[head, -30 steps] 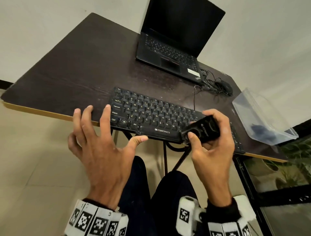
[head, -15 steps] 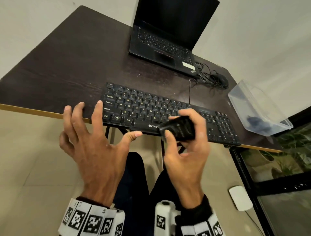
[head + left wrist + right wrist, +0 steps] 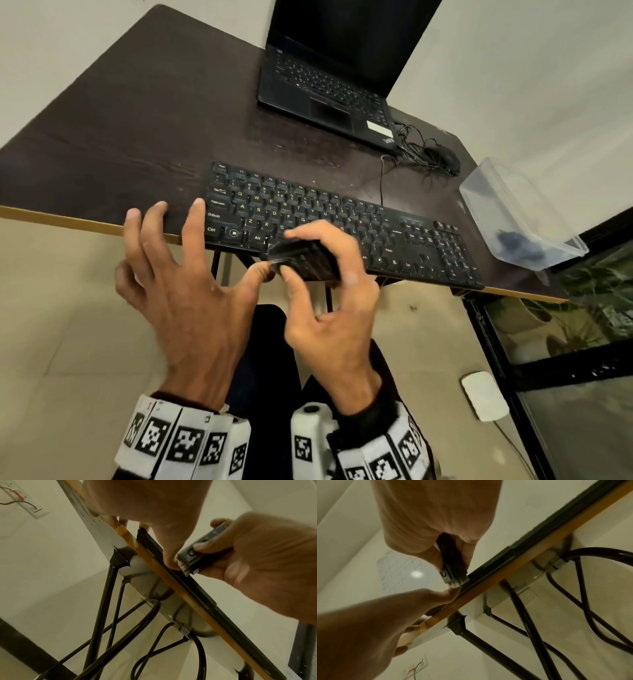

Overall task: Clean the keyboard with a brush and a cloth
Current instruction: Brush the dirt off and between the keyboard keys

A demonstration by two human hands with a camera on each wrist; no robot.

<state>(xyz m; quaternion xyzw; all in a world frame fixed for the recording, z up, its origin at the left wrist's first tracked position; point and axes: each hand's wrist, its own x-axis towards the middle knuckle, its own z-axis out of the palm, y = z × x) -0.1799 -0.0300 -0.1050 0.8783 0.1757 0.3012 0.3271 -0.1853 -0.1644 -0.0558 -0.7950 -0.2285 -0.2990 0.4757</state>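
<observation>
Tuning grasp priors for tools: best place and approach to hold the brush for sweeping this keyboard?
Grip the brush across its flat black body, thumb on one broad face and fingers on the other, coming from the end away from the bristles. The right hand does so, which leaves the short bristle tip free at the keyboard front edge. Judgement only.

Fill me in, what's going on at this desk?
A person is cleaning a black keyboard that lies at the near edge of a dark table. The right hand grips a small black brush, bristles at the keyboard's front edge. The left hand is spread open beside it, fingertips on the table edge.
</observation>
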